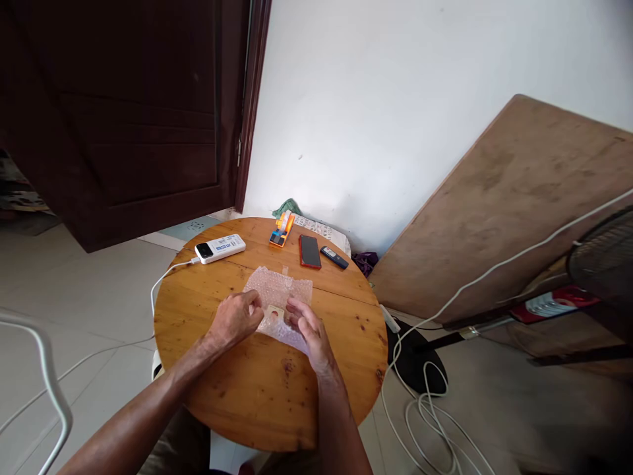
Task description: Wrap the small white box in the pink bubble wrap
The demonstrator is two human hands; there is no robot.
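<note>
Left hand (237, 318) curled, I cannot confirm any grip; my right hand (311, 330) is open. Between them, on bubble wrap (270, 282), lies a small pale piece (270, 313), neither hand clearly nearer.

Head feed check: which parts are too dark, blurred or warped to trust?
Head view, centre: left hand, right hand and bubble wrap read fairly clearly, though the wrap's pale sheen masks fine detail; head view, upper left: the door sinks nearly to black; head view, right: the fan looks soft, the lower corner dark and smeared; head view, edges: apparent stretching.
</note>
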